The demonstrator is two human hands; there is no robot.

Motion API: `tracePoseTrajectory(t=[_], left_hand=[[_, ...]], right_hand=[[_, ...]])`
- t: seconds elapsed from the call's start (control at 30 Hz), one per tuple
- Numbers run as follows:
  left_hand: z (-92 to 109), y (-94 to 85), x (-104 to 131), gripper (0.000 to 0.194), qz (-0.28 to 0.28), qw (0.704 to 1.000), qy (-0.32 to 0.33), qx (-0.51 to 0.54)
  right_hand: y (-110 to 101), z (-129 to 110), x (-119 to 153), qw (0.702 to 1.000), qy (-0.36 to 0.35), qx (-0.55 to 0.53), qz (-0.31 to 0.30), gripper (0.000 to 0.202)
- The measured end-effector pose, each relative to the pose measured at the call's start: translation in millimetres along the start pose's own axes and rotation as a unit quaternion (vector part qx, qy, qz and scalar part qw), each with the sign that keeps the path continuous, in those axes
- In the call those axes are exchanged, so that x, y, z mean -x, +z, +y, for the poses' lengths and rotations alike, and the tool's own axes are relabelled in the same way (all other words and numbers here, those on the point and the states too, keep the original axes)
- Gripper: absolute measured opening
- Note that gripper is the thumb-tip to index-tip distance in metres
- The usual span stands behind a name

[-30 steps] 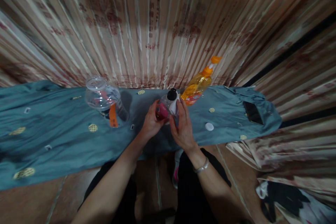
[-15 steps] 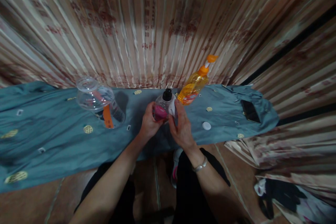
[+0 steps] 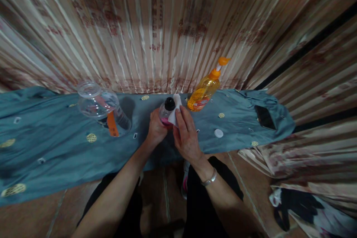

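Observation:
My left hand (image 3: 157,128) is wrapped round a small clear bottle (image 3: 165,111) with a black cap and a pink label or content low down. A folded white tissue (image 3: 175,109) is pinched in my right hand (image 3: 187,134), its fingers pressing it against the bottle's right side. The bottle's lower part is hidden by my hands. Just beyond my right hand stands an orange pump bottle (image 3: 205,91) of yellow liquid.
A large clear jar (image 3: 97,106) with an orange label stands to the left on the teal cloth (image 3: 64,148). At right lie a white round lid (image 3: 218,133) and a black phone (image 3: 265,117). A pleated curtain (image 3: 156,37) hangs behind.
The small bottle has shifted slightly left and turned, so less of its pink part shows. The white tissue now rises higher beside the cap, with my right hand's fingers laid over it.

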State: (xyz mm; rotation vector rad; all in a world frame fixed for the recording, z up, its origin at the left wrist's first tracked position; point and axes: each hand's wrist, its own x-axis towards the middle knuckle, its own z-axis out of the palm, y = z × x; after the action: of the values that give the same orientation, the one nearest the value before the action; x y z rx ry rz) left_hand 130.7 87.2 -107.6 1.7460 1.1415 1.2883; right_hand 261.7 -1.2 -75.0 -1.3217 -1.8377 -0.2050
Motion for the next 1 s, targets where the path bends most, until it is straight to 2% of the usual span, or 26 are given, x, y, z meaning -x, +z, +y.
tracePoseTrajectory(t=[0.13,0.27,0.47,0.6,0.8,1.0], left_hand=[[-2.8,5.2,7.6,0.064,0.01,1.0,0.021,-0.012],[-10.3,9.9,21.1,0.07,-0.004,0.998,0.055,-0.017],[-17.6,-3.1,34.0,0.058,-0.034,0.997,0.063,-0.021],[-15.4,-12.5,32.5,0.048,-0.039,0.998,0.049,-0.029],[-15.9,-14.8,21.3,0.043,-0.02,0.999,0.026,-0.04],[-12.1,-13.1,23.1,0.05,-0.027,0.999,0.019,-0.009]], right_hand=[[4.5,6.6,0.6,1.0,0.019,-0.005,-0.005,0.072],[9.5,13.8,0.9,0.999,0.046,-0.003,0.005,0.072],[16.6,15.5,3.6,0.998,0.062,-0.001,0.006,0.074],[13.8,10.0,1.6,0.999,0.053,0.004,0.002,0.076],[13.8,-11.7,0.9,0.999,0.02,-0.033,-0.007,0.078],[25.0,-4.5,13.6,0.995,0.065,-0.079,-0.011,0.075]])
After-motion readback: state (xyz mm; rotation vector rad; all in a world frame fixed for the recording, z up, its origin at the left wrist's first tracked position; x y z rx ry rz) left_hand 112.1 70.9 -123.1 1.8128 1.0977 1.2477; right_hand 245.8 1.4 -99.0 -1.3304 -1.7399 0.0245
